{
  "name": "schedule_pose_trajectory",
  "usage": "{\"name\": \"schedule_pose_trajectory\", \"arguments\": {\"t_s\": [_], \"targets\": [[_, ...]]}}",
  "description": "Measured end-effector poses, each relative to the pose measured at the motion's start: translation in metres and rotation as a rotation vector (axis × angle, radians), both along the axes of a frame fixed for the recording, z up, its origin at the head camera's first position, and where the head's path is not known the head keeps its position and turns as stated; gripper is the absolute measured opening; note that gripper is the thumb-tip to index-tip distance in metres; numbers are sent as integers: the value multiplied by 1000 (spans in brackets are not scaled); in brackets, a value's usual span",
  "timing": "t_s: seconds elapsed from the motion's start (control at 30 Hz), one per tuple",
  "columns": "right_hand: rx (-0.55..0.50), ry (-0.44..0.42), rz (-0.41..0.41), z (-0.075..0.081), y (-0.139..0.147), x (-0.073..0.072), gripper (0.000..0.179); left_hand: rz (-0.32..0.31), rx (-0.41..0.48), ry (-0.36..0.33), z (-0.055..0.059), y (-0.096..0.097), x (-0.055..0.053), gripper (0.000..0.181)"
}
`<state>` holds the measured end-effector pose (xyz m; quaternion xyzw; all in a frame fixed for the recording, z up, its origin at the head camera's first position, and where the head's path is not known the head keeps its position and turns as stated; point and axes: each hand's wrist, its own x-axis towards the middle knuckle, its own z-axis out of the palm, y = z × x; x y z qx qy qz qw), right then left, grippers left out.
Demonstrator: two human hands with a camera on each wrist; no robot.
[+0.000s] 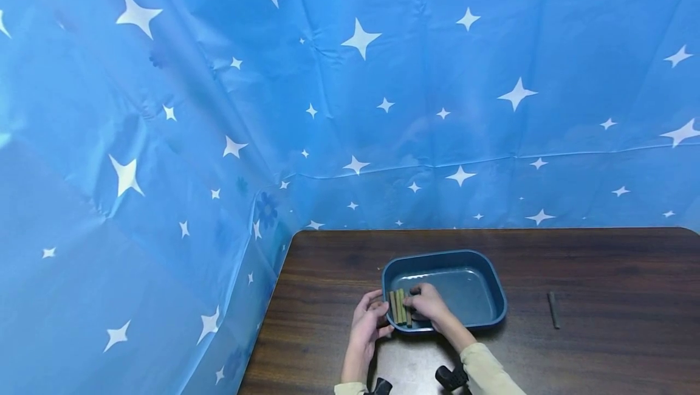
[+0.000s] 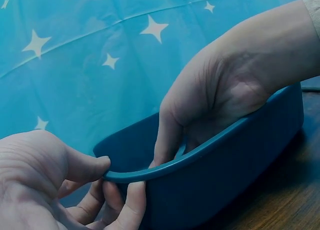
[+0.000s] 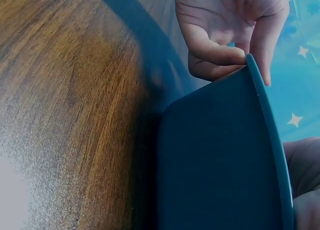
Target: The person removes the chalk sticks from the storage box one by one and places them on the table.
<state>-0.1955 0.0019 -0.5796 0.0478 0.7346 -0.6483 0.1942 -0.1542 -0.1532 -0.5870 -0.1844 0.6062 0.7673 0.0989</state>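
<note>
A deep blue rectangular tub (image 1: 459, 288) with rounded corners stands on the table. My left hand (image 1: 369, 321) grips its rim at the left end, thumb inside and fingers outside, as the left wrist view shows. Several short sticks (image 1: 401, 307), yellowish-green and brown, lie side by side against the tub's left wall. My right hand (image 1: 429, 304) reaches over the near wall into the tub, its fingertips down beside the sticks. In the left wrist view the tub wall hides the fingertips of the right hand (image 2: 200, 99), so whether they pinch a stick is hidden.
A single dark grey stick (image 1: 554, 310) lies on the brown wooden table (image 1: 601, 273), right of the tub. Blue sheeting with white stars (image 1: 383, 140) hangs behind the table and along its left side. Black wrist cameras (image 1: 451, 377) sit on both wrists.
</note>
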Motion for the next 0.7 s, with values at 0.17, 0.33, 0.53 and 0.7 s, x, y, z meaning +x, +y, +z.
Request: {"name": "schedule_pose_trajectory", "arguments": {"t_s": [0.17,0.33,0.53,0.7], "targets": [[40,26,19,-2,-3,-1,40,9,-1,-12,-1,0,0,43],[151,113,32,-4,-5,-4,38,13,3,5,2,1,-1,42],[191,154,33,-6,-6,-5,38,11,5,-2,5,2,1,42],[200,172,29,-8,-5,-5,40,14,0,-9,2,3,0,43]]}}
